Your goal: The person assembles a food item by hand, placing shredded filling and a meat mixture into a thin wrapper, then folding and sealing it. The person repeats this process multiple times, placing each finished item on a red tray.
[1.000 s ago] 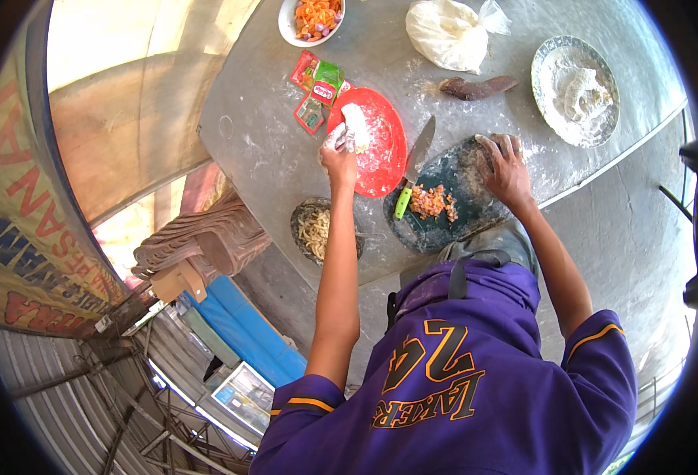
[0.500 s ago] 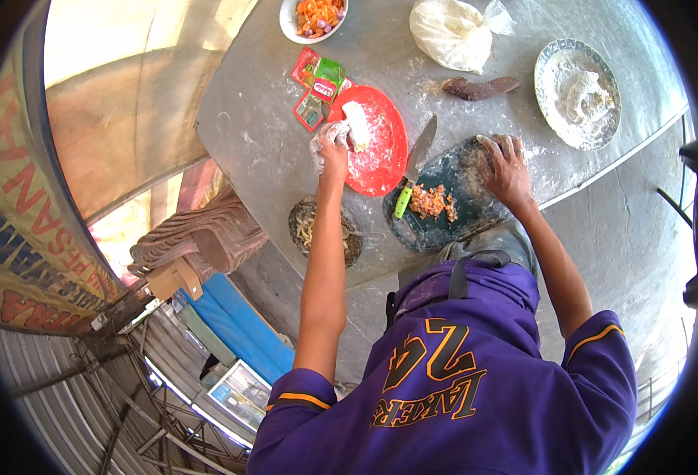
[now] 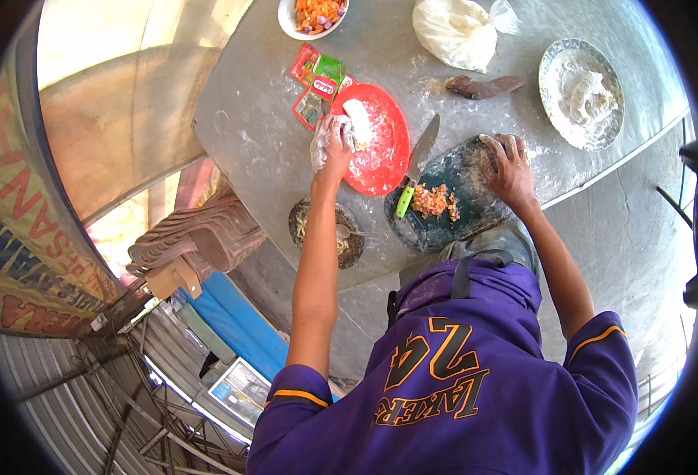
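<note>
My left hand (image 3: 334,144), its fingers caked in white flour, is curled closed at the left rim of a red plate (image 3: 388,150). Whatever it may hold is hidden. Beside it on the plate lies a long white floured piece (image 3: 357,119). My right hand (image 3: 510,170) rests with fingers apart on the upper right edge of a dark green cutting board (image 3: 467,166), holding nothing. Chopped orange-pink bits (image 3: 434,203) lie on that board. A knife (image 3: 418,162) with a green handle lies across the board's left edge, its blade pointing away.
A dark stone mortar (image 3: 350,249) with pale contents stands near my left forearm. Seasoning packets (image 3: 317,83) and a bowl of chopped carrots and shallots (image 3: 285,17) lie farther off. A tied plastic bag (image 3: 456,32), a purple-brown tuber (image 3: 483,87) and a floury plate (image 3: 551,67) sit to the right.
My left hand has shifted slightly at the plate's left rim, and my left forearm has swung a little leftward. My right hand stays on the board.
</note>
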Demonstrator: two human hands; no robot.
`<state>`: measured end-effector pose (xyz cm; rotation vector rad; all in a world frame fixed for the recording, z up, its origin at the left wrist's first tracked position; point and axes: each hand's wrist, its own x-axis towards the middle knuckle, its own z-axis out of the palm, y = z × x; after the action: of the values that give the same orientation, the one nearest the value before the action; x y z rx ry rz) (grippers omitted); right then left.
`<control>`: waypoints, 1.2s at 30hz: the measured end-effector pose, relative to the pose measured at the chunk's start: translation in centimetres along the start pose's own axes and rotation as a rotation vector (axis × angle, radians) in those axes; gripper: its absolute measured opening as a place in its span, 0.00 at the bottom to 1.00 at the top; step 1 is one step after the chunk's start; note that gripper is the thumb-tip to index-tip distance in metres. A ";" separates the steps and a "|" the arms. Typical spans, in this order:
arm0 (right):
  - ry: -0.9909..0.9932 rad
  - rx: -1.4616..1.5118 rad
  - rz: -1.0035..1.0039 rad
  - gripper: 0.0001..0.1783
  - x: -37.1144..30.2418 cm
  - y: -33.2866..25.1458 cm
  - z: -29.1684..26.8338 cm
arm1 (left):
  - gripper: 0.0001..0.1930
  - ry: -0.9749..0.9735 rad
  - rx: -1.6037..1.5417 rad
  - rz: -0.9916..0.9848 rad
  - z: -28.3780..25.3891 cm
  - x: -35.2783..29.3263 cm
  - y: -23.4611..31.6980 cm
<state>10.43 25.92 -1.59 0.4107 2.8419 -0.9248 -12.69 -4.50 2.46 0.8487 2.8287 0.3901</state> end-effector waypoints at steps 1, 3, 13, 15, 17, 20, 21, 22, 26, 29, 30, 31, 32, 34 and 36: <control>0.001 0.007 -0.006 0.30 0.0 0.0 0.0 | 0.11 -0.004 -0.019 -0.013 -0.1 0.0 0.0; -0.019 0.016 0.004 0.31 0.0 0.1 0.0 | 0.12 -0.030 -0.046 -0.064 -0.3 0.1 0.2; 0.002 -0.011 0.020 0.29 0.0 -0.2 0.1 | 0.31 0.001 -0.215 -0.162 3.4 -3.6 4.1; 0.010 -0.008 0.031 0.28 0.1 -0.3 0.0 | 0.33 0.073 -0.164 -0.080 3.5 -3.9 4.3; 0.013 0.008 0.025 0.27 0.0 -0.4 -0.2 | 0.37 0.161 -0.218 -0.140 3.6 -4.1 5.0; 0.017 0.008 0.001 0.26 0.2 -0.4 -0.4 | 0.40 0.196 -0.309 -0.252 3.5 -4.0 6.2; 0.020 0.010 0.006 0.26 0.2 -0.5 -0.4 | 0.41 0.141 -0.353 -0.323 3.4 -3.8 6.4; 0.021 0.012 0.012 0.26 0.2 -0.5 -0.4 | 0.41 0.165 -0.408 -0.356 3.3 -3.6 6.6; 0.011 -0.007 0.005 0.27 0.1 -0.4 -0.4 | 0.42 0.313 -0.686 -0.506 3.8 -2.7 7.4; 0.005 0.006 0.009 0.27 0.0 -0.3 -0.3 | 0.41 0.437 -0.795 -0.570 4.2 -2.0 7.7; 0.002 0.017 0.014 0.28 0.0 -0.3 -0.3 | 0.41 0.462 -0.786 -0.606 4.3 -1.8 7.8; -0.001 0.020 0.019 0.28 0.0 -0.3 -0.2 | 0.41 0.484 -0.782 -0.649 4.3 -1.5 7.8; 0.003 0.020 0.018 0.28 0.0 -0.3 -0.2 | 0.41 0.515 -0.834 -0.655 4.4 -1.3 7.8; 0.009 -0.005 0.007 0.28 -0.1 -0.3 -0.1 | 0.40 0.561 -0.941 -0.708 4.3 -0.8 7.8; 0.025 -0.012 0.004 0.27 -0.2 -0.4 -0.3 | 0.40 0.570 -0.944 -0.715 4.1 -0.7 7.8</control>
<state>10.46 25.73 -1.13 0.4295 2.8662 -0.9071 -7.20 2.20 0.87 -0.5079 2.5683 1.8017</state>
